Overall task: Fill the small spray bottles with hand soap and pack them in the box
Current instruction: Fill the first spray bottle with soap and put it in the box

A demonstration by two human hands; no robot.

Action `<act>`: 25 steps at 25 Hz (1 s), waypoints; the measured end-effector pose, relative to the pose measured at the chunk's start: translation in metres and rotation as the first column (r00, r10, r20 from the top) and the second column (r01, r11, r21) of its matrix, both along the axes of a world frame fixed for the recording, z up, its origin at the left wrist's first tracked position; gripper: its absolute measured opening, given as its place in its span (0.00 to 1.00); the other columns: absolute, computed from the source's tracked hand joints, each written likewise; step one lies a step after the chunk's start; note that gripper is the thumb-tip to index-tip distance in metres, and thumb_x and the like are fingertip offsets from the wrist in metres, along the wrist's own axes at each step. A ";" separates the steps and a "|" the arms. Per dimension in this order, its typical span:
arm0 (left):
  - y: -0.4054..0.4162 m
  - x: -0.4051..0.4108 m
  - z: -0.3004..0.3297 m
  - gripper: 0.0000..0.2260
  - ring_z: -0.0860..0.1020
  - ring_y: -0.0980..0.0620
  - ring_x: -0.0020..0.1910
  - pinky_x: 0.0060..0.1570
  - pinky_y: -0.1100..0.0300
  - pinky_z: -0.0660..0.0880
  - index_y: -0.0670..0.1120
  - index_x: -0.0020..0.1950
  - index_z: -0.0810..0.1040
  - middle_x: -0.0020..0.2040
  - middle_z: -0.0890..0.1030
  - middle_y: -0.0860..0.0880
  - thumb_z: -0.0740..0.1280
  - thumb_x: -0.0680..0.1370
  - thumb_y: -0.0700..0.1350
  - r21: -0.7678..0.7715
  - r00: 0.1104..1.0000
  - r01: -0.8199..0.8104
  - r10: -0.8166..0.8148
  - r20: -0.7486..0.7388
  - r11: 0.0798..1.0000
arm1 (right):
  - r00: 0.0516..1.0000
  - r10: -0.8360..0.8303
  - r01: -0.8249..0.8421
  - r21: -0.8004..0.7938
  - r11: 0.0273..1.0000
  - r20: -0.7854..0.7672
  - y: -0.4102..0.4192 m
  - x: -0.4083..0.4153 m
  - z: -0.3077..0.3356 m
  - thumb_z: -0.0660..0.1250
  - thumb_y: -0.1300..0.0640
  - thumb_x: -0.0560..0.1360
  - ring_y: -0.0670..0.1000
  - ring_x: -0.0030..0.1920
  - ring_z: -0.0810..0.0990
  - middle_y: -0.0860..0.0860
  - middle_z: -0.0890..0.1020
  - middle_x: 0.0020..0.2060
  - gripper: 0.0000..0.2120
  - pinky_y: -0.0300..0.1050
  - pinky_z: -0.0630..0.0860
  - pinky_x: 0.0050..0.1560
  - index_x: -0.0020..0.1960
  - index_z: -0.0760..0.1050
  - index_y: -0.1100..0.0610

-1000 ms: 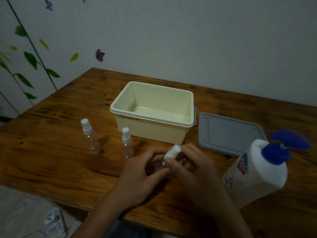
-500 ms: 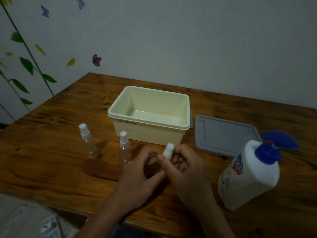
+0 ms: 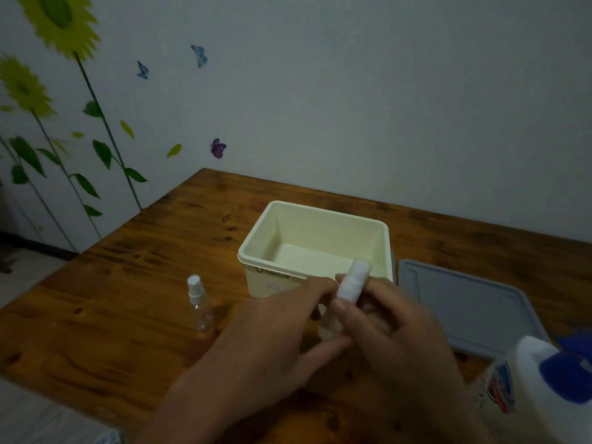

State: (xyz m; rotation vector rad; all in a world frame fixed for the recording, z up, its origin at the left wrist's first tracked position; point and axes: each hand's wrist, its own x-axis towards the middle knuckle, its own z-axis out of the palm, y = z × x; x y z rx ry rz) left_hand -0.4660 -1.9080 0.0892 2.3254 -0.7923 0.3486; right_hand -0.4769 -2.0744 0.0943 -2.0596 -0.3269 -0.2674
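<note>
The right hand (image 3: 394, 325) pinches the white spray cap (image 3: 352, 282) of a small spray bottle (image 3: 331, 322), thumb on the near side and fingers curled behind it, while the left hand (image 3: 272, 331) wraps its fingers round the clear body below, so both hands are clenched on the same bottle, held tilted above the table (image 3: 128, 283) just in front of the near wall of the cream box (image 3: 315, 245). The step in hand looks like unscrewing the cap so the bottle can be filled. To do it well, the left hand should hold the body firmly but without squeezing, since thin clear plastic would likely flex, and the right hand should turn only the threaded collar, not pull on the nozzle. Bringing the bottle upright before the cap comes free would keep the dip tube from dragging out crooked. The box stands open toward the far edge of the table, with nothing visible inside it. Its grey lid (image 3: 464, 302) lies flat just to the right of it. The soap pump bottle (image 3: 538, 386), white with a blue head, sits at the near right corner, within easy reach of the right hand. A second spray bottle (image 3: 198, 304) stands upright and capped to the left of the hands; whether another stands behind them cannot be told.
</note>
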 end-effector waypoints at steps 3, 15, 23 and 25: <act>0.020 0.027 0.030 0.21 0.74 0.68 0.45 0.40 0.73 0.73 0.65 0.66 0.63 0.56 0.77 0.64 0.58 0.74 0.65 0.101 1.000 -0.025 0.024 0.012 0.995 | 0.994 0.019 -0.001 0.173 0.985 -0.103 0.013 0.028 0.024 0.67 0.42 0.68 0.39 0.44 0.82 0.39 0.82 0.43 0.14 0.35 0.79 0.38 0.53 0.75 0.37; 0.073 0.177 0.029 0.14 0.78 0.61 0.52 0.50 0.59 0.77 0.54 0.63 0.75 0.56 0.81 0.57 0.64 0.78 0.52 0.282 0.992 -0.024 0.057 -0.111 0.959 | 0.918 -0.101 0.052 -0.134 0.990 -0.384 0.069 0.180 0.032 0.68 0.53 0.73 0.52 0.31 0.84 0.56 0.84 0.33 0.09 0.54 0.83 0.43 0.47 0.78 0.59; 0.086 0.197 -0.004 0.13 0.75 0.59 0.55 0.53 0.56 0.77 0.55 0.62 0.75 0.60 0.76 0.58 0.63 0.79 0.52 0.273 0.987 -0.069 0.106 -0.123 0.959 | 0.724 -0.129 -0.126 -0.313 0.941 -0.678 0.078 0.214 -0.007 0.67 0.57 0.76 0.55 0.32 0.81 0.64 0.83 0.37 0.13 0.50 0.82 0.43 0.48 0.76 0.69; 0.086 0.197 -0.006 0.11 0.76 0.60 0.51 0.48 0.56 0.79 0.55 0.61 0.76 0.57 0.78 0.58 0.63 0.79 0.51 0.250 0.987 -0.068 0.102 -0.126 0.966 | 0.705 -0.150 -0.154 -0.357 0.921 -0.693 0.080 0.219 -0.015 0.66 0.57 0.76 0.57 0.34 0.80 0.63 0.82 0.36 0.12 0.53 0.82 0.47 0.46 0.76 0.68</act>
